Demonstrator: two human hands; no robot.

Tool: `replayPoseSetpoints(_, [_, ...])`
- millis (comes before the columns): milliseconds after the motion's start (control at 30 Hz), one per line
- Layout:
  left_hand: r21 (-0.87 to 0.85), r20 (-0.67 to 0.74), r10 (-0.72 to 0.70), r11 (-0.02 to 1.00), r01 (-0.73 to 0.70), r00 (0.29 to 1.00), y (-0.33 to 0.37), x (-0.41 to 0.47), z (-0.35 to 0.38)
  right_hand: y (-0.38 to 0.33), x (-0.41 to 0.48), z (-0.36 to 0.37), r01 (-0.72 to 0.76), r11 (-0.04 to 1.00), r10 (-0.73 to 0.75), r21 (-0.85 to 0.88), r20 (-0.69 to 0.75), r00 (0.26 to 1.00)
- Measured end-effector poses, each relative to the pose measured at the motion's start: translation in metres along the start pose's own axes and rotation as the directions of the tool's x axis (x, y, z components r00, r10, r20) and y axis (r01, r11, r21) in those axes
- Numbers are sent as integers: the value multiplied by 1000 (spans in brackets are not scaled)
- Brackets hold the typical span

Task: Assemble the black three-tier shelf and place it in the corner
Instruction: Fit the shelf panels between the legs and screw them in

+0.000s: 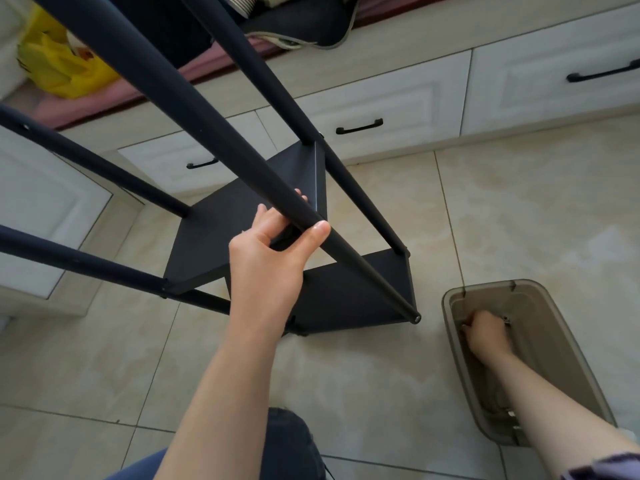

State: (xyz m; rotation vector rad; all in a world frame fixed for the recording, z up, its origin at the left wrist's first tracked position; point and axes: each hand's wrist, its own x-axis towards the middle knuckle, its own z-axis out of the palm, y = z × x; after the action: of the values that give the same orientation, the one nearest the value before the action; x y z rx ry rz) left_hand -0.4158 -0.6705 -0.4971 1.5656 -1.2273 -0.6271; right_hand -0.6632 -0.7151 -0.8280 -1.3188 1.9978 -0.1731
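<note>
Beyond my knee [291, 441], my left hand [273, 251] is gripping the shelf's pole [214, 133] — its long axis ending near the bin [491, 284], where my right hand [485, 332] is reaching in — grasp indeterminable.

Nothing to read here: no lettering, label, brand or number shows on the black shelf [207, 244], the drawer fronts [398, 98], the yellow bag [62, 67] or the grey tub [491, 284].

Four poles [207, 133], two hands [273, 251], three handles [359, 127], one bin [550, 341].
</note>
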Motion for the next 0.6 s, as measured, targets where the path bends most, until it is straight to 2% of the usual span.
replayPoseSetpoints(233, [42,15,-29,999,28,999,1,-2,6,-25,15,-8,59,998,-58,-10,38,998])
replayPoseSetpoints(400, [44,16,-23,999,22,1000,0,0,6,-32,12,-11,48,997,-50,63,27,998])
replayPoseSetpoints(600, [-26,15,-32,999,33,999,-4,1,4,-42,-1,-52,34,986,-32,165,-10,999])
